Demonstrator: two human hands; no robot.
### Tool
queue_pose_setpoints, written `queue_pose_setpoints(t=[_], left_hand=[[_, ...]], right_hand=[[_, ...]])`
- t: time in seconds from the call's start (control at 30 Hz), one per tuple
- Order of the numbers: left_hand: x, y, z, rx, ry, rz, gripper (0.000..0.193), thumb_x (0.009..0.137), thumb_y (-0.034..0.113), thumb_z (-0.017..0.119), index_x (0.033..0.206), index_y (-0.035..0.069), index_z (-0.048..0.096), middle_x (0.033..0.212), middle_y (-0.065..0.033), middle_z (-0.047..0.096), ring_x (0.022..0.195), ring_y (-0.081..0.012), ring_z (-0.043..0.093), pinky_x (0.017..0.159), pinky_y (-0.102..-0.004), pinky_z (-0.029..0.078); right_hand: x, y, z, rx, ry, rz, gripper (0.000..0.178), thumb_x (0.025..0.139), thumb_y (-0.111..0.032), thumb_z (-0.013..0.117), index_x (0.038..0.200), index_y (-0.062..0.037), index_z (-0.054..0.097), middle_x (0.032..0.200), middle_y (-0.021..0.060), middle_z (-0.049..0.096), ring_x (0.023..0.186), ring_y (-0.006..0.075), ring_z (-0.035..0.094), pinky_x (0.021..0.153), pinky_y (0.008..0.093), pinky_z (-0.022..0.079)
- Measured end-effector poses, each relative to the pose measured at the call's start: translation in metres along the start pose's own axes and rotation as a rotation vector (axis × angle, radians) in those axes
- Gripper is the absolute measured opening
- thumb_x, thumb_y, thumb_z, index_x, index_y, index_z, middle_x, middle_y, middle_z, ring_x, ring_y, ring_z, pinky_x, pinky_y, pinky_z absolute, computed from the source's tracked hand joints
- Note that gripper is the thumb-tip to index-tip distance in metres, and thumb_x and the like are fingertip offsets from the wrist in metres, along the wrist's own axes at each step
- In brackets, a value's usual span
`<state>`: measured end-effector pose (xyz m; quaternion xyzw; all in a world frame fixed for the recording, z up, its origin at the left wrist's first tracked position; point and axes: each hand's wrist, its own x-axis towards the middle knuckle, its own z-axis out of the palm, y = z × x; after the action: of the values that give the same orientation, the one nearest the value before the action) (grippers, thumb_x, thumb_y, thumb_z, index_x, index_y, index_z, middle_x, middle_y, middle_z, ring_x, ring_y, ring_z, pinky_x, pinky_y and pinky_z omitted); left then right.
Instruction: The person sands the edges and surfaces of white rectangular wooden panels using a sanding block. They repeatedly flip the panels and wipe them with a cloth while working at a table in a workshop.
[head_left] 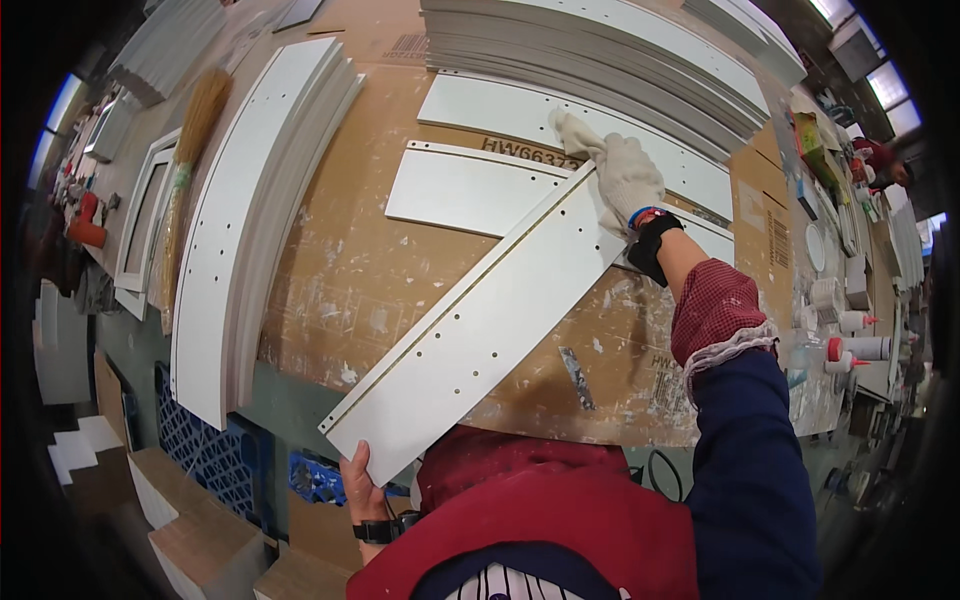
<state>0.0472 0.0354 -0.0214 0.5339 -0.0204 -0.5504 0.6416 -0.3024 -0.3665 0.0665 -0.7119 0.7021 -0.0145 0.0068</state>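
A long white drilled panel with a groove along one edge lies slantwise in front of me, its near end past the table's front edge. My left hand, bare, grips that near end, with the thumb on top and the fingers hidden underneath. My right hand, in a white knit glove, is closed at the panel's far end. A bunched pale rag seems to poke out of its fingers. Beneath and beyond lie two more white panels, a nearer one and a farther one.
Stacked white panels stand at the left and far side of the cardboard-covered table. A straw broom lies at far left. Glue bottles stand on the right. A metal strip lies near the front edge.
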Motion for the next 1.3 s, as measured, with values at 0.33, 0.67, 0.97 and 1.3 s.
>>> queue_pose_setpoints(t=[0.33,0.67,0.97,1.3], left_hand=[[0.001,-0.010,-0.003,0.041,0.010,0.036,0.049,0.087,0.010,0.055,0.130,-0.003,0.037,0.122,-0.0156,0.052,0.107,-0.0271,0.056,0.091,-0.0392,0.047],[0.006,0.009,0.028,0.008,-0.030,0.019,0.043,0.083,0.010,0.060,0.120,-0.007,0.047,0.109,-0.0133,0.060,0.094,-0.0216,0.061,0.083,-0.0330,0.049],[-0.001,-0.013,0.067,-0.447,-0.286,-0.079,0.067,0.093,0.054,0.031,0.132,0.000,0.038,0.127,-0.0115,0.050,0.114,-0.0244,0.052,0.094,-0.0378,0.044],[0.013,-0.021,0.046,-0.742,-0.438,-0.198,0.096,0.079,0.077,0.023,0.136,0.001,0.034,0.139,-0.0170,0.038,0.128,-0.0341,0.036,0.106,-0.0490,0.026]], right_hand=[[-0.115,-0.069,-0.027,0.169,-0.423,-0.803,0.029,0.085,-0.030,0.056,0.100,-0.0047,0.056,0.090,0.0137,0.058,0.083,0.0313,0.058,0.070,0.0403,0.048],[-0.020,0.032,0.001,-0.092,0.079,0.076,0.039,0.093,-0.035,0.041,0.124,-0.0118,0.042,0.100,0.0213,0.055,0.089,0.0403,0.058,0.075,0.0480,0.047],[-0.184,-0.149,-0.007,0.220,-0.040,-0.925,0.038,0.086,-0.029,0.055,0.119,-0.0119,0.047,0.084,0.0122,0.052,0.073,0.0310,0.055,0.065,0.0413,0.046],[-0.227,-0.186,0.012,0.295,0.050,-1.183,0.036,0.084,-0.012,0.054,0.120,-0.0083,0.050,0.085,0.0118,0.053,0.065,0.0254,0.054,0.054,0.0364,0.047]])
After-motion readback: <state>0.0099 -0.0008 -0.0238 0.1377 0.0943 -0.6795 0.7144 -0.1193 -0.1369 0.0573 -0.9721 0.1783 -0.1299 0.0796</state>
